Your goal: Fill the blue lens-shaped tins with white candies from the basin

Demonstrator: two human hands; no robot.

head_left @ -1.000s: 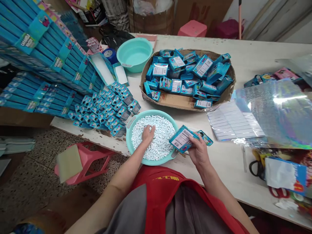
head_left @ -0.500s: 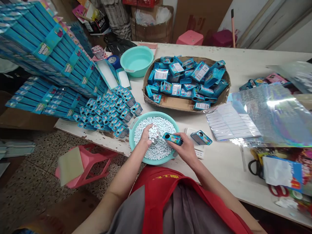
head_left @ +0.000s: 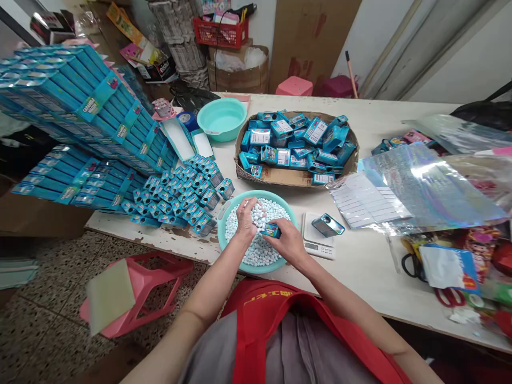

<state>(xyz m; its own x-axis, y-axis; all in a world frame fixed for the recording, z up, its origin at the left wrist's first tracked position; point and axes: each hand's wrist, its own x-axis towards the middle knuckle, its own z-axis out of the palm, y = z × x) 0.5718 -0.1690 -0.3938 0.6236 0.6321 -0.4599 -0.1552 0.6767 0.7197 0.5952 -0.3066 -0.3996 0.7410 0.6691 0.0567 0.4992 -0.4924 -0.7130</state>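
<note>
Nearest, a red apron over grey clothes. Just past that, a round green bowl on the white table, full of small white balls. Over the bowl, the left hand with fingers curled around a heap of the same balls. Right beside it, the right hand with a tight hold on a little blue box, also over the bowl, with one end close to the heap. To the right, a flat white scale with another blue box lying on top. Farther right, black scissors and red scissors near a messy pile. Off the table to the left, a pink stool. Past the bowl, lots of blue boxes in a bunch on the left, shiny sheets on the right, and a cardboard tray of jumbled blue boxes in between. Farther back, another green bowl. Way back, a red basket and big brown cardboard by the wall.
</note>
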